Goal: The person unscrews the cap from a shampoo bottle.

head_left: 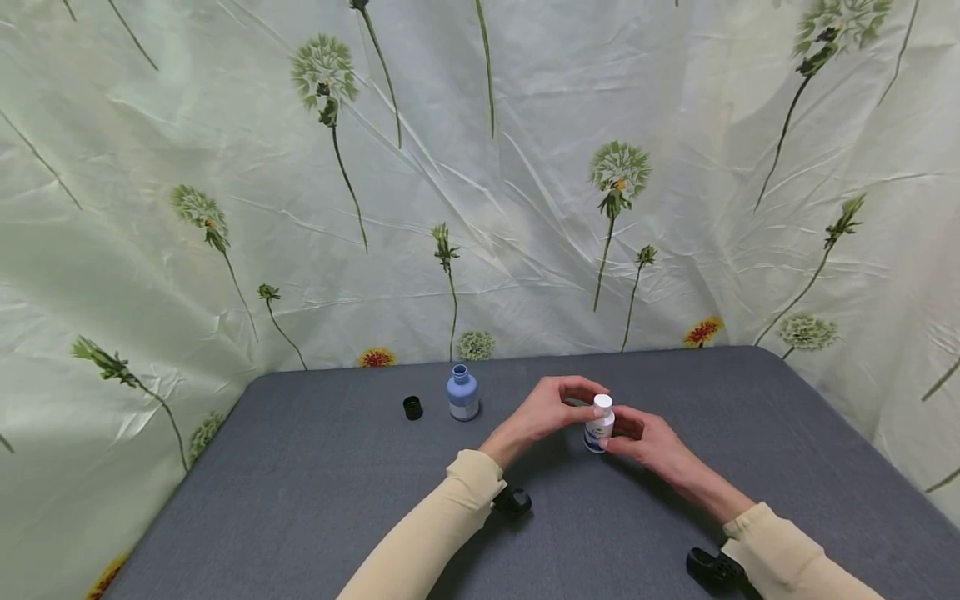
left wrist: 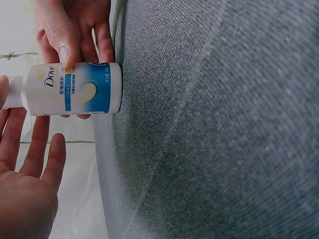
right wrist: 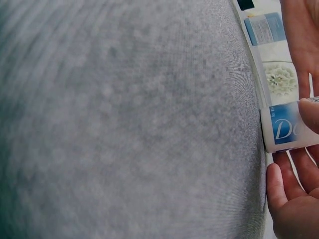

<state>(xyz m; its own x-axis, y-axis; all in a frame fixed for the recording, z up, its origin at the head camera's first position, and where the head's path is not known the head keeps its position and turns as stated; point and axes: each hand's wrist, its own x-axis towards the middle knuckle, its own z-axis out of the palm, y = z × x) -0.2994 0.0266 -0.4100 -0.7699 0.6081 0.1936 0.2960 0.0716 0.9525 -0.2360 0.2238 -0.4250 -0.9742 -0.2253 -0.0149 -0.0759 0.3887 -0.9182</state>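
A small white and blue Dove bottle [head_left: 597, 437] stands upright on the grey table, its white cap [head_left: 602, 402] on top. My left hand [head_left: 550, 410] pinches that cap between thumb and fingers. In the left wrist view, the lower fingers of this hand [left wrist: 30, 189] are spread beside the bottle [left wrist: 45, 89]. My right hand [head_left: 651, 446] holds the bottle's body from the right, with the thumb across the label. The right wrist view shows the bottle's base [right wrist: 267, 132] at the table surface.
Left of the hands stands a blue bottle [head_left: 462, 400] with an uncovered mouth. A black cap [head_left: 412, 407] lies left of it on the grey table [head_left: 315, 500]. Behind the table hangs a pale curtain [head_left: 525, 208] with dandelion prints.
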